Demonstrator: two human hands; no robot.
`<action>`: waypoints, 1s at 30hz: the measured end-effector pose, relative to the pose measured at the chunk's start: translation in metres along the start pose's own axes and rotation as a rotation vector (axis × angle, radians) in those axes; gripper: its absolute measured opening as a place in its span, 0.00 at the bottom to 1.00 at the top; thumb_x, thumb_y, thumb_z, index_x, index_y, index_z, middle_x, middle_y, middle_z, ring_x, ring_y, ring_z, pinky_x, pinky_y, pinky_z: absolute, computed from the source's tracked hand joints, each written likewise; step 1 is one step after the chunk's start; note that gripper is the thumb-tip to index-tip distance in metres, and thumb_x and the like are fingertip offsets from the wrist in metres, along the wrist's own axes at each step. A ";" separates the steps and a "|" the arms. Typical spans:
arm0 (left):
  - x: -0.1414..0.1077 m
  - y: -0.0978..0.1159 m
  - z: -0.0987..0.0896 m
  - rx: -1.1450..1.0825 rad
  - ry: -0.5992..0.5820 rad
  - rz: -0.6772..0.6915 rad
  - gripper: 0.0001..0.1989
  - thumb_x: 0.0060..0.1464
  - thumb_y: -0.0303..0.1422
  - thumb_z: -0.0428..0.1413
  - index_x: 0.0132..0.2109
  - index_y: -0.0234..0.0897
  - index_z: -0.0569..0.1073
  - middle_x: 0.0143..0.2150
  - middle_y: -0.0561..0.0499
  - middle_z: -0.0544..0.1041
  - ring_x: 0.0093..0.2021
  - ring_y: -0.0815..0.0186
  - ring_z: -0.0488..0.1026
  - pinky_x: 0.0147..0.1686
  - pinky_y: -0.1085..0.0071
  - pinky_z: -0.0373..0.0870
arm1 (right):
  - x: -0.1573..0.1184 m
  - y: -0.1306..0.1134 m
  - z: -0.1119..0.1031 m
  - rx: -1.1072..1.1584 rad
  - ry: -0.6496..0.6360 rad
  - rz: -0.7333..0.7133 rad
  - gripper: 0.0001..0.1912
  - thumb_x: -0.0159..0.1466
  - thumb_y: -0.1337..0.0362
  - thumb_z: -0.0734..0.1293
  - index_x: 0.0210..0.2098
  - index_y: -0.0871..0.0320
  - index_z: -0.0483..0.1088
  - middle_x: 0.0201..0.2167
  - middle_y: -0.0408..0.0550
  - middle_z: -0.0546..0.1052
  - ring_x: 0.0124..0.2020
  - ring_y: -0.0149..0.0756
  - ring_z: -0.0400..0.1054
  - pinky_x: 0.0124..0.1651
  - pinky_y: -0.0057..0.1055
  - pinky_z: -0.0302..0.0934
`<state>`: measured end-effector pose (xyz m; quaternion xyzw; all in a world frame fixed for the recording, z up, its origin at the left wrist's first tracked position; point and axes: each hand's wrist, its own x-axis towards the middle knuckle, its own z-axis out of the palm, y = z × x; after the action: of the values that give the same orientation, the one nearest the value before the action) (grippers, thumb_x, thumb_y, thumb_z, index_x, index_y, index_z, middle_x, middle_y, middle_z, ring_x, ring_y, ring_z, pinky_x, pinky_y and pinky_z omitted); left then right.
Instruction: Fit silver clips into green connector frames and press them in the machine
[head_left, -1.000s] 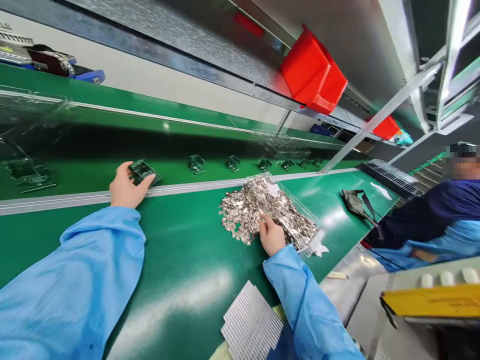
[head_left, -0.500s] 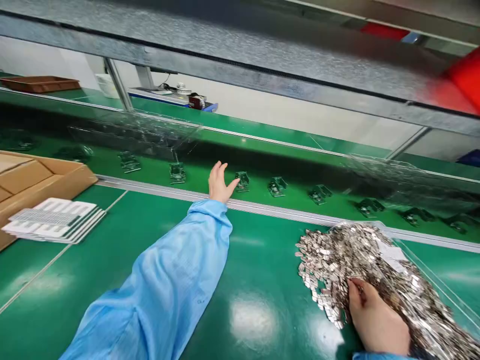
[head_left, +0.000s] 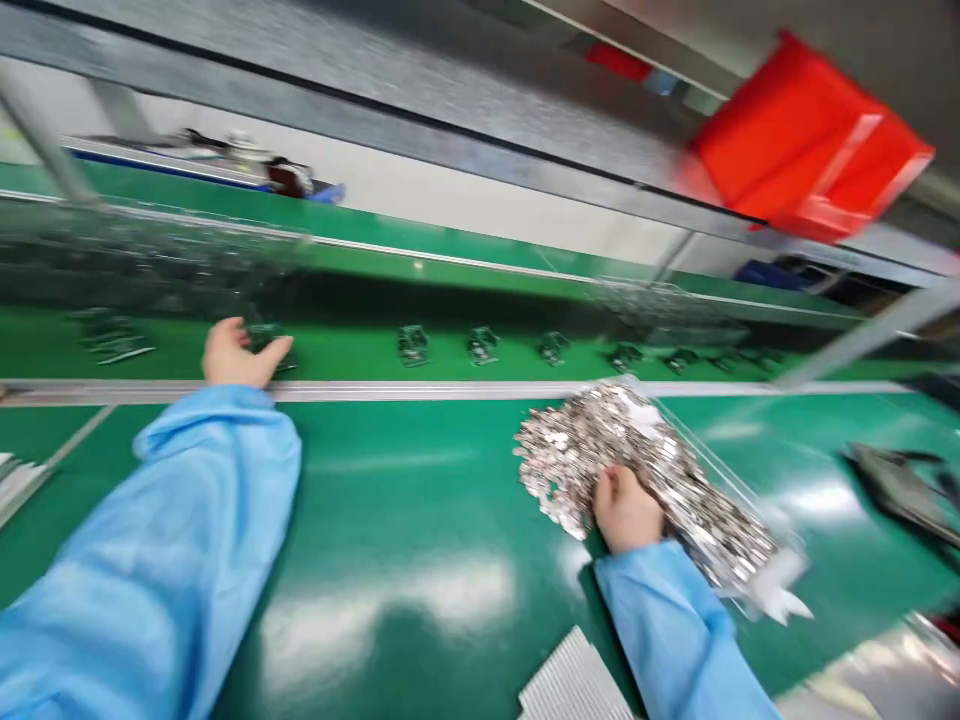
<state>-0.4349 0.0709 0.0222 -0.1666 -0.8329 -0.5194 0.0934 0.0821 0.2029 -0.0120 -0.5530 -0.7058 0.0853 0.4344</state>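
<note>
My left hand [head_left: 241,352] reaches over the metal rail onto the green belt, its fingers around a green circuit board [head_left: 271,340] that it partly hides. My right hand [head_left: 628,508] is closed at the front of a heap of small silvery metal pieces [head_left: 577,440]; whatever its fingertips pinch is too small to make out. Several more green circuit boards, one of them [head_left: 413,345] in the middle, lie in a row along the belt. A clear plastic bag [head_left: 784,570] lies beneath and beside the metal heap.
A ridged grey piece [head_left: 574,680] lies at the front edge. Red bin [head_left: 810,150] hangs at the upper right. The metal rail [head_left: 450,390] divides bench from belt. A dark object [head_left: 904,490] rests at the right, and white sheets [head_left: 15,480] at the left.
The view has swung to the right. My left hand has moved left along the belt and its fingers have closed around a board. My right hand remains at the metal heap.
</note>
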 end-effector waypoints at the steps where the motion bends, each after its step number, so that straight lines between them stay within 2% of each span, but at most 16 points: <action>1: -0.006 0.004 -0.002 -0.003 0.007 -0.017 0.37 0.42 0.37 0.64 0.58 0.25 0.64 0.56 0.37 0.72 0.54 0.50 0.71 0.55 0.52 0.68 | -0.001 0.000 -0.001 0.014 0.003 0.009 0.12 0.55 0.52 0.63 0.26 0.54 0.67 0.17 0.45 0.68 0.17 0.37 0.60 0.25 0.33 0.52; 3: -0.025 0.010 -0.006 0.033 0.022 -0.032 0.38 0.39 0.37 0.65 0.58 0.31 0.66 0.56 0.42 0.73 0.54 0.52 0.72 0.53 0.53 0.70 | -0.002 0.004 -0.002 0.062 0.000 0.025 0.14 0.58 0.50 0.62 0.30 0.56 0.68 0.19 0.45 0.70 0.21 0.37 0.64 0.27 0.32 0.55; 4: -0.038 0.013 -0.010 0.065 -0.014 -0.014 0.37 0.37 0.38 0.66 0.57 0.36 0.68 0.56 0.46 0.74 0.53 0.52 0.73 0.53 0.54 0.71 | -0.002 0.006 -0.003 0.095 -0.001 0.035 0.16 0.59 0.50 0.62 0.31 0.56 0.68 0.19 0.44 0.70 0.21 0.36 0.64 0.27 0.31 0.56; 6: -0.074 0.017 -0.022 0.117 -0.157 0.047 0.34 0.34 0.43 0.66 0.53 0.45 0.72 0.53 0.52 0.75 0.48 0.53 0.76 0.51 0.53 0.73 | -0.003 0.010 -0.006 0.182 -0.014 0.056 0.17 0.61 0.47 0.61 0.32 0.56 0.66 0.19 0.42 0.69 0.20 0.33 0.62 0.26 0.29 0.55; 9: -0.139 0.021 -0.049 0.139 -0.424 0.159 0.29 0.34 0.51 0.62 0.47 0.52 0.72 0.48 0.54 0.75 0.42 0.52 0.78 0.50 0.51 0.73 | -0.006 0.006 -0.013 0.354 -0.066 0.101 0.20 0.61 0.44 0.62 0.31 0.55 0.64 0.16 0.38 0.66 0.17 0.30 0.58 0.21 0.27 0.53; 11: -0.175 0.019 -0.065 0.136 -0.538 0.217 0.29 0.33 0.54 0.61 0.46 0.54 0.70 0.48 0.53 0.74 0.44 0.49 0.77 0.50 0.51 0.74 | -0.009 -0.001 -0.021 0.483 -0.113 0.150 0.22 0.60 0.41 0.62 0.31 0.55 0.62 0.16 0.37 0.65 0.15 0.29 0.57 0.18 0.25 0.52; 13: -0.198 0.012 -0.077 0.118 -0.640 0.250 0.34 0.32 0.56 0.61 0.50 0.59 0.66 0.51 0.52 0.73 0.49 0.46 0.75 0.50 0.52 0.73 | -0.015 -0.009 -0.032 0.605 -0.161 0.207 0.23 0.59 0.40 0.63 0.31 0.55 0.61 0.16 0.37 0.67 0.14 0.28 0.57 0.17 0.24 0.53; 17: -0.210 -0.007 -0.090 0.096 -0.816 0.362 0.54 0.29 0.54 0.64 0.63 0.68 0.45 0.63 0.54 0.66 0.62 0.46 0.65 0.56 0.50 0.67 | -0.033 -0.027 -0.063 0.796 -0.243 0.301 0.23 0.55 0.43 0.69 0.33 0.56 0.63 0.20 0.41 0.73 0.16 0.28 0.62 0.18 0.24 0.59; 19: -0.207 -0.013 -0.091 0.132 -0.847 0.441 0.59 0.28 0.53 0.65 0.64 0.69 0.40 0.62 0.53 0.68 0.63 0.46 0.63 0.57 0.48 0.66 | -0.046 -0.035 -0.081 0.861 -0.267 0.342 0.23 0.53 0.46 0.72 0.36 0.57 0.66 0.23 0.43 0.75 0.18 0.29 0.65 0.20 0.25 0.62; 22: -0.203 -0.013 -0.091 0.165 -0.911 0.480 0.50 0.31 0.52 0.65 0.62 0.65 0.52 0.53 0.53 0.76 0.57 0.45 0.71 0.53 0.52 0.70 | -0.068 -0.046 -0.105 0.918 -0.306 0.393 0.23 0.51 0.50 0.74 0.37 0.59 0.70 0.26 0.48 0.78 0.21 0.32 0.70 0.22 0.26 0.65; 25: -0.207 -0.004 -0.090 0.102 -0.920 0.468 0.36 0.32 0.50 0.65 0.51 0.59 0.65 0.48 0.55 0.78 0.51 0.46 0.75 0.50 0.55 0.73 | -0.091 -0.056 -0.125 0.939 -0.310 0.420 0.19 0.53 0.51 0.74 0.34 0.58 0.71 0.31 0.50 0.79 0.25 0.34 0.72 0.23 0.26 0.65; 27: -0.218 0.007 -0.093 -0.026 -0.904 0.390 0.31 0.31 0.48 0.66 0.46 0.54 0.66 0.46 0.55 0.77 0.47 0.48 0.77 0.49 0.54 0.74 | -0.107 -0.061 -0.135 0.891 -0.251 0.370 0.15 0.55 0.53 0.73 0.34 0.58 0.73 0.34 0.50 0.79 0.28 0.34 0.72 0.26 0.26 0.65; 30: -0.254 0.031 -0.100 -0.361 -1.010 0.167 0.29 0.34 0.44 0.67 0.43 0.48 0.63 0.45 0.52 0.76 0.44 0.53 0.78 0.48 0.55 0.75 | -0.133 -0.065 -0.148 0.797 -0.134 0.288 0.10 0.57 0.57 0.73 0.34 0.56 0.77 0.31 0.46 0.77 0.27 0.31 0.67 0.27 0.26 0.63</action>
<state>-0.1896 -0.0516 0.0092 -0.4746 -0.6557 -0.5001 -0.3078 0.1422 0.0117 0.0483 -0.4280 -0.5599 0.4470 0.5509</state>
